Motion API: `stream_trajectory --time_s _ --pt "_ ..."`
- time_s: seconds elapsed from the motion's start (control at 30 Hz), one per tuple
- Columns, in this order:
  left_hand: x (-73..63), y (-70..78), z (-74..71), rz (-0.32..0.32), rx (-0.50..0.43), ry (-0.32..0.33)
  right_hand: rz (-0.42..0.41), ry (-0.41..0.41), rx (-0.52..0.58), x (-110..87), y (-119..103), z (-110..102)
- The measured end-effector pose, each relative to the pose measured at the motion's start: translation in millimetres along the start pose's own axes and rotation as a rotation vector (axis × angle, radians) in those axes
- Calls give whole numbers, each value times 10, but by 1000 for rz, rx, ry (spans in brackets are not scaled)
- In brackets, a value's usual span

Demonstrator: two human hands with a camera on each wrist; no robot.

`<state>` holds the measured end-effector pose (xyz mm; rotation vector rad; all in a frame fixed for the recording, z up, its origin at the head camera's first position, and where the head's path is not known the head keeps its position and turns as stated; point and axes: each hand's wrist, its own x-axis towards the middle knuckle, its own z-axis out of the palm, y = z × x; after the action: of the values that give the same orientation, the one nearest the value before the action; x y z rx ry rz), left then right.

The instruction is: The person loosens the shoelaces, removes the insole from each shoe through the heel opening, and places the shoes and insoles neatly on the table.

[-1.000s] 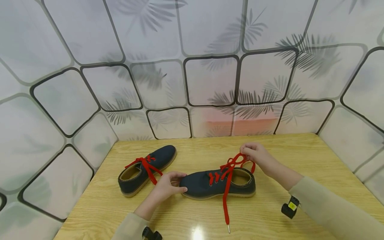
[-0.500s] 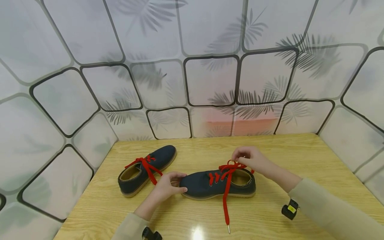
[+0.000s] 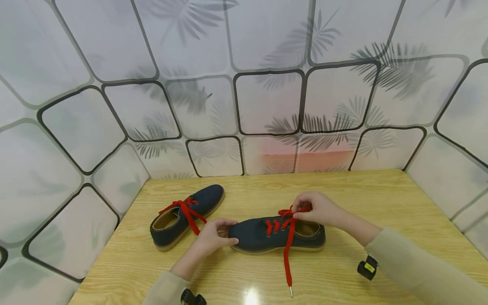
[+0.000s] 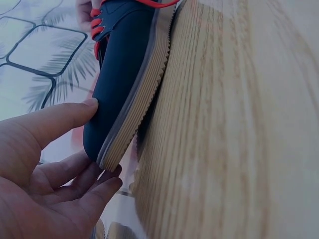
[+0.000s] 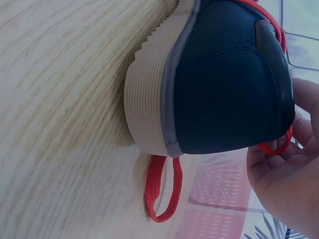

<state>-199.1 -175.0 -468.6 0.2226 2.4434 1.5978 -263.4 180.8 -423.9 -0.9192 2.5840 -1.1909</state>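
A navy shoe (image 3: pixel 251 235) with red laces and a pale ridged sole lies on the table, toe to the left. My left hand (image 3: pixel 213 237) grips its toe, the thumb (image 4: pixel 75 115) against the upper and the fingers round the front by the sole. Over the shoe's opening, my right hand (image 3: pixel 319 208) pinches the red shoelace (image 3: pixel 288 250) near the bow; the fingers hide part of the knot. One lace end with a metal tip hangs down the near side onto the table. In the right wrist view, a red lace loop (image 5: pixel 174 199) shows past the heel.
A second navy shoe (image 3: pixel 207 199) with a tied red lace stands at the left, beyond my left hand. Both shoes rest on a wooden table (image 3: pixel 366 190). A patterned curtain (image 3: pixel 267 106) closes off the back and sides.
My right hand has come down and to the left, from above the heel to the knot, bringing the lace loop lower. The left hand and both shoes stay in place.
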Motion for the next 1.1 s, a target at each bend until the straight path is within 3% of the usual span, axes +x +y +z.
stream_trajectory --time_s 0.13,0.47,0.73,0.87,1.1 --pt "2 -2 2 1 4 2 27 7 17 -2 -4 -4" --pt "4 -8 9 -4 5 0 122 88 180 -28 -11 -42" --pt "-3 1 8 -4 3 0 225 220 346 -38 -26 -91" --pt "-5 2 6 -8 5 1 222 231 321 -43 -3 -97" --pt "-2 -3 3 -6 5 4 161 166 185 -37 -7 -72"
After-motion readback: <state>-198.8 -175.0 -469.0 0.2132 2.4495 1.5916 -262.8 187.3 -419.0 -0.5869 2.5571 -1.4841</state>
